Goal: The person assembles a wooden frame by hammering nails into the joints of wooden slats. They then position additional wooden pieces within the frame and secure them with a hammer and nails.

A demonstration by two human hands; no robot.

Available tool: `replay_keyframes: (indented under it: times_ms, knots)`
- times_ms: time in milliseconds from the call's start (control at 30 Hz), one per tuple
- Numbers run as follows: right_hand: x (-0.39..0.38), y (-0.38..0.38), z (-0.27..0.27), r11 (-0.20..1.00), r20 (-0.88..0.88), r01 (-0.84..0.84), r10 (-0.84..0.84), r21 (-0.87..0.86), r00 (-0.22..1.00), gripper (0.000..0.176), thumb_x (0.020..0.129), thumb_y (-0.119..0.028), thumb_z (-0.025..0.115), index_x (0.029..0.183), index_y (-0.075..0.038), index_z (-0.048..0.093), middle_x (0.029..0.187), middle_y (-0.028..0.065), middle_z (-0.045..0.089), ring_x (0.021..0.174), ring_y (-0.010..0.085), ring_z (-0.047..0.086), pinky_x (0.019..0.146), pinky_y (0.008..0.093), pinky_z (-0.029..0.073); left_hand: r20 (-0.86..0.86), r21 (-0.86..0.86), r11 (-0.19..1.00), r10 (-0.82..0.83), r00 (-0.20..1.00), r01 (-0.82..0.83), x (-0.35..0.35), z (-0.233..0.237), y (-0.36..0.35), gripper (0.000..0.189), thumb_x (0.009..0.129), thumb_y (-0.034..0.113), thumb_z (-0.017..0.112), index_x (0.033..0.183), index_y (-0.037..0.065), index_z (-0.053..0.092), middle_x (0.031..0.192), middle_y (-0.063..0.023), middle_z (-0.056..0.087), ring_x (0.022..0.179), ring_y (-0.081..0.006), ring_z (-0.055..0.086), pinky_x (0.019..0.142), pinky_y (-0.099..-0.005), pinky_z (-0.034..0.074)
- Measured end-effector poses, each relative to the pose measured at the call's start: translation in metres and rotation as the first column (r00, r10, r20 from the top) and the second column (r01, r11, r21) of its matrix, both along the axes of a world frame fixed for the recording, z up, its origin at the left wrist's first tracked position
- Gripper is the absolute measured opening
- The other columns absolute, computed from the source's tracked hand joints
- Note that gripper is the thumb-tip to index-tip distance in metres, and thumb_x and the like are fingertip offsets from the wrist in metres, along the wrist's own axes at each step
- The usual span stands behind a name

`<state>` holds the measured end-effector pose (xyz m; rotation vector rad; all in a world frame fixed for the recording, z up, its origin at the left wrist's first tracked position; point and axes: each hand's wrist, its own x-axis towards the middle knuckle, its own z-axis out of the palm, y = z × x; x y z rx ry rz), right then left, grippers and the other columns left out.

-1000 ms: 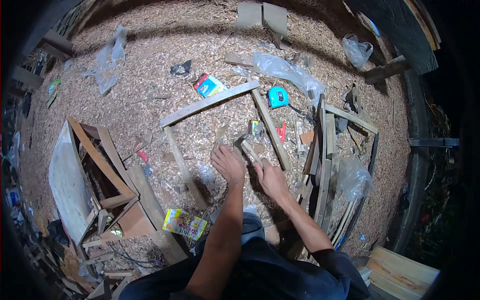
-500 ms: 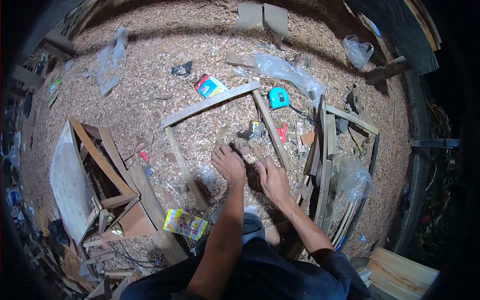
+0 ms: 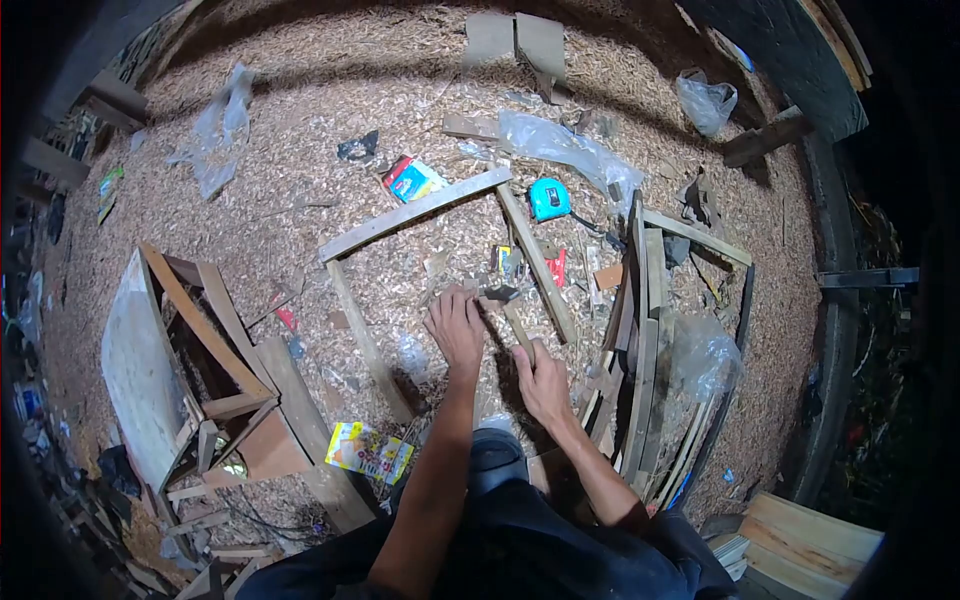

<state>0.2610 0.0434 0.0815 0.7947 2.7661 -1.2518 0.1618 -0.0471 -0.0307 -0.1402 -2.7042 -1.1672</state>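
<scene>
the right hand (image 3: 541,378) has its fingers wrapped round a hammer (image 3: 508,305), whose head sits low over the shavings-strewn floor (image 3: 330,100), just beside the left hand (image 3: 455,325). i cannot tell whether the left fingers pinch anything. a stray stroke could hit them.

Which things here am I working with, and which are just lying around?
In use: wooden-handled hammer in right hand; left hand by its head; pale wooden slat frame.
Lying about: blue tape measure; red-and-blue packet; yellow snack packet; clear plastic bag.
</scene>
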Motion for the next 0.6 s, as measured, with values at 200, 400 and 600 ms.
replay_keyframes:
  times_ms: [200, 400, 600]
  knots:
    - [-0.011, 0.004, -0.001, 0.995, 0.117, -0.091, 0.086, 0.037, 0.989, 0.034, 0.098, -0.035, 0.055, 0.097, -0.002, 0.055, 0.063, 0.0293, 0.058, 0.065, 0.0508, 0.06, 0.056, 0.0559, 0.044, 0.036, 0.019, 1.0, 0.017, 0.999, -0.018, -0.01, 0.007, 0.001, 0.015, 0.083, 0.009, 0.06, 0.098, 0.01, 0.06, 0.097, -0.0059, 0.058, 0.099, -0.0295, 0.051, 0.085, -0.0421, 0.034]
    - [-0.022, 0.005, -0.007, 0.995, 0.083, -0.09, 0.086, 0.048, 0.993, 0.033, 0.098, -0.034, 0.053, 0.099, -0.001, 0.054, 0.063, 0.03, 0.058, 0.065, 0.051, 0.059, 0.057, 0.0571, 0.044, -0.019, 0.032, 0.999, 0.005, 1.0, -0.005, -0.012, 0.001, -0.001, 0.014, 0.082, 0.008, 0.058, 0.097, 0.009, 0.059, 0.1, -0.0073, 0.057, 0.1, -0.0299, 0.05, 0.087, -0.0437, 0.034]
    - [-0.032, 0.011, 0.011, 0.976, 0.176, -0.19, 0.17, 0.105, 0.97, 0.033, 0.099, -0.033, 0.052, 0.1, 0.001, 0.055, 0.064, 0.0313, 0.058, 0.064, 0.0515, 0.059, 0.056, 0.0573, 0.044, 0.014, 0.034, 0.999, -0.014, 1.0, 0.013, -0.014, 0.0, 0.002, 0.014, 0.082, 0.007, 0.058, 0.096, 0.007, 0.058, 0.102, -0.0079, 0.057, 0.101, -0.0302, 0.049, 0.089, -0.0448, 0.035]
